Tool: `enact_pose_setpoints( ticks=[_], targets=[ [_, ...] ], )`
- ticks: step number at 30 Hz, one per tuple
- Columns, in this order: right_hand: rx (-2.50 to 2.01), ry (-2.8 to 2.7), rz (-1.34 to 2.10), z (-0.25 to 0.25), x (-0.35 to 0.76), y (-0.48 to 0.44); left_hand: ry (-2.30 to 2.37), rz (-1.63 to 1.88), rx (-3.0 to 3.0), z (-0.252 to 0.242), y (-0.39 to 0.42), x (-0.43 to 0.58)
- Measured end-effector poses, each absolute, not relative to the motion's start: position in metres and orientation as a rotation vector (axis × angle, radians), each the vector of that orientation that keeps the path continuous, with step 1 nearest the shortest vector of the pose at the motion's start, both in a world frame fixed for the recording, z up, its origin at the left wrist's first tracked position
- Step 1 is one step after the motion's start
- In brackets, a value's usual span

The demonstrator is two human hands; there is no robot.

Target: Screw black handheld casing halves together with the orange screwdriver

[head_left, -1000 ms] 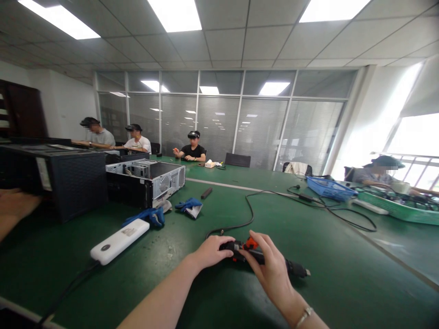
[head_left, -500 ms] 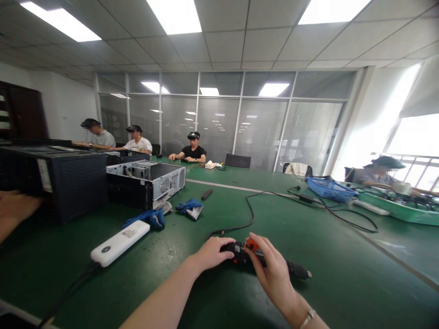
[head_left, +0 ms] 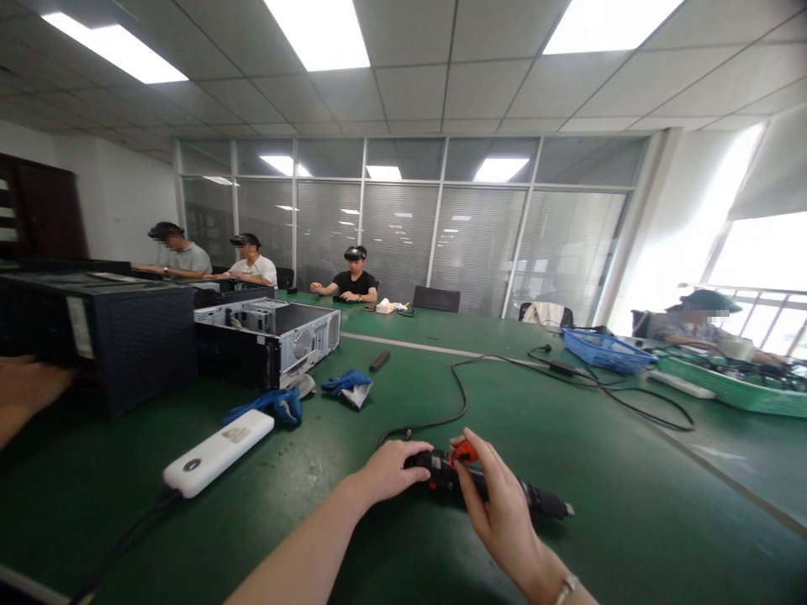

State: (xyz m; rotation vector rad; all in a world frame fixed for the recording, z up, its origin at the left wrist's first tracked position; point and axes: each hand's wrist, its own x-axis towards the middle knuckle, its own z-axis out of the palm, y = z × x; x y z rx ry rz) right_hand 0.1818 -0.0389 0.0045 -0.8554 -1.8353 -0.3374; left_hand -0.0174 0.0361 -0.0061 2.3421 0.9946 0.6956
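A black corded tool with an orange part lies on the green table, its metal tip pointing right. My left hand is closed round the tool's rear end, where a black cable leaves it. My right hand grips the middle of the tool, thumb and fingers pinched at the orange part.
A white power strip lies to the left, with blue gloves and an open computer case behind it, and a black case further left. Another person's hand rests at the left edge. Several people sit around the table; blue and green baskets stand right.
My right hand's fingers have drawn together on the orange part of the tool. The view has tilted slightly; the tool and left hand stay in place.
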Motion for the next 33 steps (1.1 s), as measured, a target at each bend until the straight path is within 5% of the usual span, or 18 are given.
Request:
enact_pose_setpoints(
  ticks=[33],
  targets=[
    [-0.797,-1.860,-0.377,0.0087,0.1784,-0.0425,0.994,0.689,2.337,-0.0046,0.0356,-0.0166]
  ],
)
